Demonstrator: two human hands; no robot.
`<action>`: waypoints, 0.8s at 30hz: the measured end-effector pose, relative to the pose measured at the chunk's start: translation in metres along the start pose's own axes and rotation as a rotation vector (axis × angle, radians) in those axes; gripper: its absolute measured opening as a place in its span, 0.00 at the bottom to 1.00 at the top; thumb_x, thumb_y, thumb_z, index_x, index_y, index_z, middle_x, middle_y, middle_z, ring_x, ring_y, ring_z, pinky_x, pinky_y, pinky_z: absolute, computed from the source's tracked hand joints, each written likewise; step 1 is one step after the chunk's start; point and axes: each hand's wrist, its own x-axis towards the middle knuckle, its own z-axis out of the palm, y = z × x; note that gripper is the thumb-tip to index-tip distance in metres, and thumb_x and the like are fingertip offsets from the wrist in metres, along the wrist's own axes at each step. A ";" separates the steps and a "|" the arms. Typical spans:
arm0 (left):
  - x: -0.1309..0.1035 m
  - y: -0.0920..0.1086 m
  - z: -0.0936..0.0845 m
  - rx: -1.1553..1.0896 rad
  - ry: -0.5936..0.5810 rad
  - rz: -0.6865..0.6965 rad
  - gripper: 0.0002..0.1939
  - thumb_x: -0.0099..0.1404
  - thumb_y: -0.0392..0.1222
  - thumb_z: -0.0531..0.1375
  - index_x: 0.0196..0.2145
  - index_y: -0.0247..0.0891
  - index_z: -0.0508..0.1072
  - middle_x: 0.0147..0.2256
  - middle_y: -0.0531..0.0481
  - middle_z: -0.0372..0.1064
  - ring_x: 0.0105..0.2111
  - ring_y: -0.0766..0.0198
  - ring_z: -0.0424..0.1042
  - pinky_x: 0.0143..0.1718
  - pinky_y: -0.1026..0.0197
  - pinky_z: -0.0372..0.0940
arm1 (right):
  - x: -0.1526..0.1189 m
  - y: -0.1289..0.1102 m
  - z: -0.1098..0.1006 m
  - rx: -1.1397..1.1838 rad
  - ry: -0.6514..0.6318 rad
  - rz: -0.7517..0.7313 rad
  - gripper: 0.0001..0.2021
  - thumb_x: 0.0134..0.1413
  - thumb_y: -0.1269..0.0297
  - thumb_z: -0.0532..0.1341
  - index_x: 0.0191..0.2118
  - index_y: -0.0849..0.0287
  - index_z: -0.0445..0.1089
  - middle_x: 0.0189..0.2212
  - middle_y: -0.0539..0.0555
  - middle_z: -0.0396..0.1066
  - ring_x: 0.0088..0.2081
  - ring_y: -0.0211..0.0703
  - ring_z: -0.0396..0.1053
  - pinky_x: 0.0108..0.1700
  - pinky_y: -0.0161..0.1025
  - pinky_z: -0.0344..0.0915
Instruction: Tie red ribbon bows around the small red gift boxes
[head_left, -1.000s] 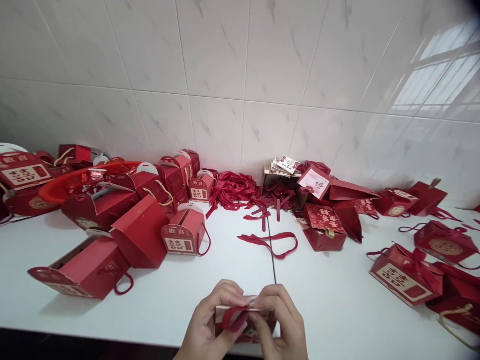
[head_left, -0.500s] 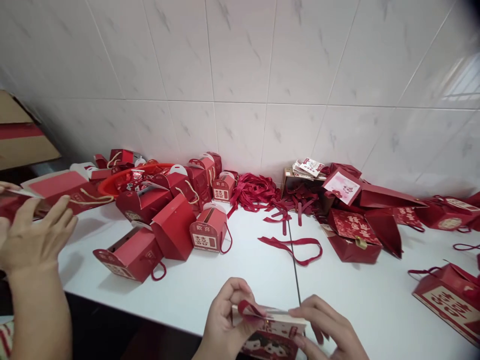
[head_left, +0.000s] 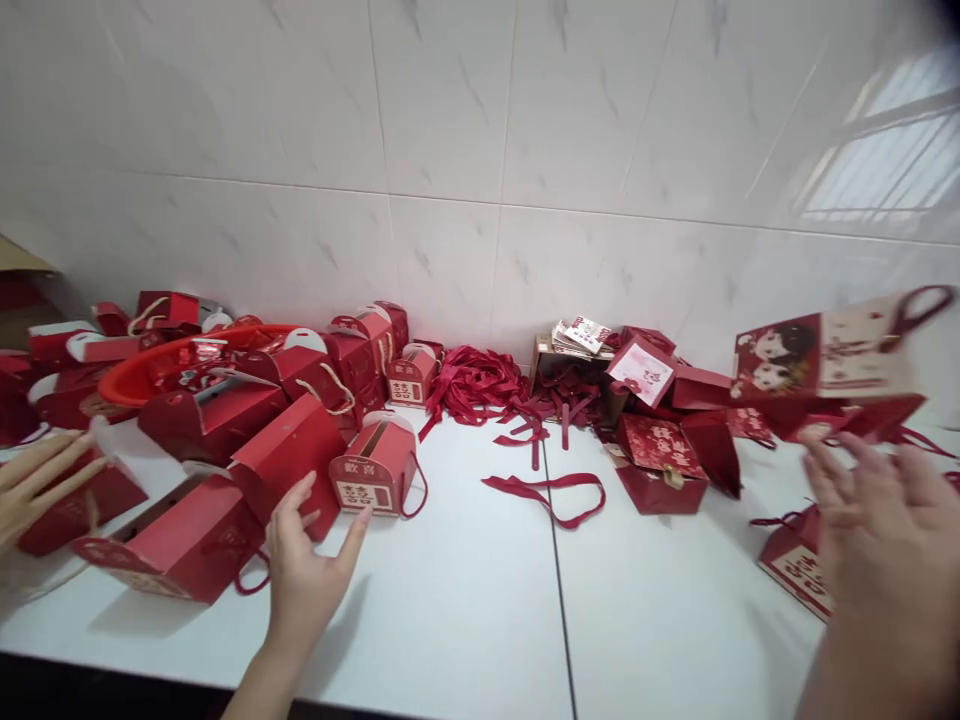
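My left hand (head_left: 307,560) is open over the white table, thumb and fingers spread. Just beyond its fingers stand a small red gift box (head_left: 375,465) with a cord handle and a taller red box (head_left: 289,465). At the right, my right hand (head_left: 885,510) is blurred, its fingers stretched out. Right above those fingertips a red and cream gift box (head_left: 862,345) with cartoon figures and a dark red cord hangs tilted over other boxes. No grip on it shows. Partly behind my right hand is a red box (head_left: 795,565) with cream lettering.
A co-worker's hand (head_left: 45,485) is at a red box on the left. An orange-red basin (head_left: 124,385) holds wrapped packets. Red ribbons (head_left: 480,380) lie by the tiled wall, and one loose ribbon (head_left: 559,505) crosses the table seam. Cards (head_left: 585,335) lie on a ribbon-filled box.
Both hands held the cartoon-figured box at the front edge before. It is now at the far right above my right hand; my left hand has let go and moved left. The view turned slightly right.
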 end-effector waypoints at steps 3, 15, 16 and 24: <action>0.011 -0.006 0.014 0.130 -0.052 0.114 0.38 0.56 0.52 0.62 0.60 0.38 0.55 0.59 0.34 0.53 0.58 0.39 0.55 0.56 0.36 0.54 | -0.036 0.001 0.020 -0.006 -0.125 0.018 0.25 0.51 0.59 0.64 0.55 0.55 0.64 0.50 0.61 0.67 0.46 0.49 0.71 0.49 0.49 0.67; 0.027 -0.010 0.054 0.135 -0.067 -0.092 0.44 0.47 0.52 0.67 0.57 0.33 0.54 0.52 0.33 0.54 0.54 0.38 0.58 0.52 0.36 0.59 | -0.178 0.040 0.016 -0.573 -1.336 0.283 0.15 0.58 0.61 0.55 0.50 0.52 0.68 0.58 0.57 0.57 0.60 0.49 0.54 0.60 0.47 0.56; 0.023 -0.011 0.051 0.090 -0.085 -0.064 0.44 0.47 0.51 0.67 0.57 0.32 0.53 0.52 0.33 0.54 0.54 0.40 0.59 0.53 0.39 0.59 | -0.175 0.040 0.016 -0.580 -1.354 0.287 0.15 0.58 0.62 0.54 0.50 0.53 0.68 0.57 0.56 0.57 0.60 0.48 0.55 0.60 0.46 0.56; -0.062 0.025 0.010 -0.331 -0.557 -0.038 0.40 0.58 0.46 0.61 0.63 0.44 0.46 0.61 0.40 0.48 0.61 0.44 0.52 0.59 0.40 0.53 | -0.125 0.070 0.092 -0.733 -1.225 0.041 0.12 0.58 0.71 0.52 0.44 0.62 0.70 0.41 0.58 0.70 0.39 0.43 0.69 0.43 0.38 0.66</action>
